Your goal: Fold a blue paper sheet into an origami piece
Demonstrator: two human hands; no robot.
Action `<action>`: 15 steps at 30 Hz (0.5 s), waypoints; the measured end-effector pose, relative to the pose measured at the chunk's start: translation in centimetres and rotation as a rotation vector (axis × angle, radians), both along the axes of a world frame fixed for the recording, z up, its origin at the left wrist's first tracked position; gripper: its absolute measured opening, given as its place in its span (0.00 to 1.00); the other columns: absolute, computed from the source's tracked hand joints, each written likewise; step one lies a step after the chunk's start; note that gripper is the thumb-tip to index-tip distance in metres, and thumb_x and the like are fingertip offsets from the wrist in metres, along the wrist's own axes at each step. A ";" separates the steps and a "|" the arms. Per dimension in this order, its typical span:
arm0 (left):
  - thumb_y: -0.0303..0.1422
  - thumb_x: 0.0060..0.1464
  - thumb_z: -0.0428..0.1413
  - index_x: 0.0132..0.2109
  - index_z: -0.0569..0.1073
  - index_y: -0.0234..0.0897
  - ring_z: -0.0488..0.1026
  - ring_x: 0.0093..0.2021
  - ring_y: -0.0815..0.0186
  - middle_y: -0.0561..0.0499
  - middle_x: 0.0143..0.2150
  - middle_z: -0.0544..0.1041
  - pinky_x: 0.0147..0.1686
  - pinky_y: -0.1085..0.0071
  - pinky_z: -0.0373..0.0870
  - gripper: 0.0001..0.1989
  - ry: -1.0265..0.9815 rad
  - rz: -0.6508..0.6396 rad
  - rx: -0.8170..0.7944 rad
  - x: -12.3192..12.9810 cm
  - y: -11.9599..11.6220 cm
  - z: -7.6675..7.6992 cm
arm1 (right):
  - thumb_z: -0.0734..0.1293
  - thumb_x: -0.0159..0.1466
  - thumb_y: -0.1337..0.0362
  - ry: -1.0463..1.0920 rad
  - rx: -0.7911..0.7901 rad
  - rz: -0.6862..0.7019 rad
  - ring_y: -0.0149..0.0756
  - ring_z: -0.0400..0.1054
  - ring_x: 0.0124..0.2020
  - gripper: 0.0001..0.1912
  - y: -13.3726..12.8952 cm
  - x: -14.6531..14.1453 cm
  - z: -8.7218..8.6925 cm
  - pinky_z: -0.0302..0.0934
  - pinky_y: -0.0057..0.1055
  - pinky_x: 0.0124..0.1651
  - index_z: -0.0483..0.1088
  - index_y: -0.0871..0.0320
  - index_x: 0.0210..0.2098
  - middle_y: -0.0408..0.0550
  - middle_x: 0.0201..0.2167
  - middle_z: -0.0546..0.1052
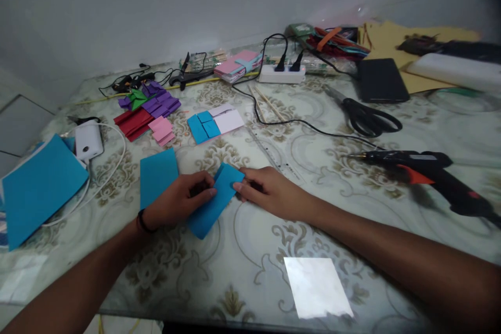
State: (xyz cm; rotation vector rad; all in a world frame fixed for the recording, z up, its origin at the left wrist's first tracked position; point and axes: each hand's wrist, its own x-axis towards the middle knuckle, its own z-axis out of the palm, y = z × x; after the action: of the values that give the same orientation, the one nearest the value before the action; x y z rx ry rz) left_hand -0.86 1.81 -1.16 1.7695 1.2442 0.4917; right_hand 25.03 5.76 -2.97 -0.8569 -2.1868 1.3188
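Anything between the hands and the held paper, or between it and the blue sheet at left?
Nothing visible separates the left hand or right hand from the held paper; both touch it. Toward the blue sheet, the left hand itself is in the way.

I see a plain grey wall [219,0] beyond the grip, dim light on it. Pale table [250,276] with tan floral scrollwork, under and around grip. Pale floor [123,325] past near edge, left of grip; dark-seamed pale surface [18,122] farther left.
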 end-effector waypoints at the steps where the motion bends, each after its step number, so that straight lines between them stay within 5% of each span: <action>1: 0.44 0.67 0.57 0.42 0.73 0.36 0.62 0.30 0.70 0.56 0.31 0.70 0.29 0.72 0.58 0.14 0.002 -0.004 0.005 0.0 0.0 0.0 | 0.61 0.75 0.49 -0.002 -0.007 0.000 0.27 0.66 0.26 0.23 0.0 0.0 0.0 0.57 0.25 0.31 0.73 0.61 0.33 0.45 0.26 0.77; 15: 0.45 0.68 0.56 0.43 0.74 0.37 0.64 0.31 0.69 0.55 0.33 0.73 0.31 0.72 0.60 0.15 0.032 -0.008 0.019 -0.2 0.0 -0.3 | 0.63 0.75 0.48 0.024 0.016 0.005 0.27 0.66 0.25 0.23 0.1 0.1 0.0 0.57 0.25 0.30 0.73 0.60 0.33 0.43 0.25 0.76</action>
State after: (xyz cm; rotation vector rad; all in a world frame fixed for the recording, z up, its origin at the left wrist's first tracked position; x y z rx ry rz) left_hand -1.09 1.81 -1.41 1.8040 1.2582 0.4740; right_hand 25.12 5.81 -3.00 -0.8265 -2.1792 1.3059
